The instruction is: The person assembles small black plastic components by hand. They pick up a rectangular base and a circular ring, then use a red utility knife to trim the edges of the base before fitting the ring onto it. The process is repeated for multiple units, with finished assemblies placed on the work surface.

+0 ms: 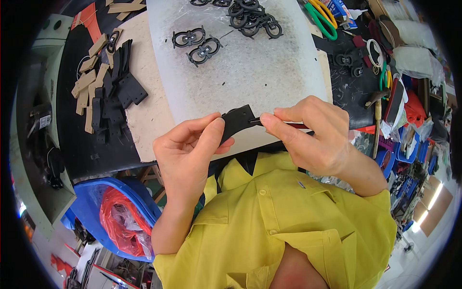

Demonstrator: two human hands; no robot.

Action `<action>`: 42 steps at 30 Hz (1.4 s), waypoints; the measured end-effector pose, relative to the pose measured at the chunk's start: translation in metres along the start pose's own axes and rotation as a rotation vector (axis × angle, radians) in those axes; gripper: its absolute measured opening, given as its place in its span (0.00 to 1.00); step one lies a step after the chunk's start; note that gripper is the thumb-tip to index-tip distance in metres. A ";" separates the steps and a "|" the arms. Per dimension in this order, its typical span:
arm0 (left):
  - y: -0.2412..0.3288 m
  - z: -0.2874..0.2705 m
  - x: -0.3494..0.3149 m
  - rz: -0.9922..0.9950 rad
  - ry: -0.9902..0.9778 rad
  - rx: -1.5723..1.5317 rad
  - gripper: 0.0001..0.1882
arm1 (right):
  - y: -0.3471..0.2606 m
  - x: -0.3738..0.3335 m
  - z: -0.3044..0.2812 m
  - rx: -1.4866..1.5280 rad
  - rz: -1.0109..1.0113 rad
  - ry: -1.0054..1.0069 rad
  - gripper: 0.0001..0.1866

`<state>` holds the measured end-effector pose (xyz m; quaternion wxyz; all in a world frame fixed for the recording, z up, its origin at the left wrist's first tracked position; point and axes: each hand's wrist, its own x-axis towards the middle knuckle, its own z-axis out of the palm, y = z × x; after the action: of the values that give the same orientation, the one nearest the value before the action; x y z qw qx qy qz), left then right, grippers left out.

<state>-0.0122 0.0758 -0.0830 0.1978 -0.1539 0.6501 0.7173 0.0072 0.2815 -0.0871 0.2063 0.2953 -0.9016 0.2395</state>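
Observation:
Between its thumb and fingers, my left hand pinches a small, slightly curved black strap piece with small holes near its end. My right hand grips a slim black tool with a pointed metal tip. That tip touches the strap piece close to a hole; whether it is inside the hole, I cannot tell. Farther off on the white board lie two black double-ring buckles. A heap of similar black rings sits at the far edge.
Black strap pieces and tan strips are piled to the left. At the right stand green and orange tool handles, a hammer and cluttered bins. A blue tub with red plastic bags is below the table's left side.

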 end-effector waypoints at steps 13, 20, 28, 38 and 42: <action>-0.017 0.005 -0.013 0.582 0.054 0.482 0.09 | 0.006 0.014 -0.014 0.905 0.935 -0.374 0.08; -0.009 0.001 0.008 -0.019 -0.066 -0.283 0.16 | -0.009 0.009 -0.001 0.090 0.123 0.099 0.13; -0.004 0.003 -0.001 -0.081 -0.193 -0.285 0.17 | -0.010 0.007 0.014 0.157 0.054 0.104 0.14; -0.011 0.021 -0.011 0.448 -0.027 0.255 0.14 | -0.015 0.016 -0.003 0.331 0.464 -0.152 0.07; -0.019 0.021 -0.010 0.549 0.003 0.392 0.14 | -0.013 0.015 0.002 0.706 0.787 -0.166 0.05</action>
<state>0.0062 0.0968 -0.0926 0.0222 0.0668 0.7932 0.6048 0.0034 0.2651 -0.0766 -0.0832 0.0041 -0.8221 0.5633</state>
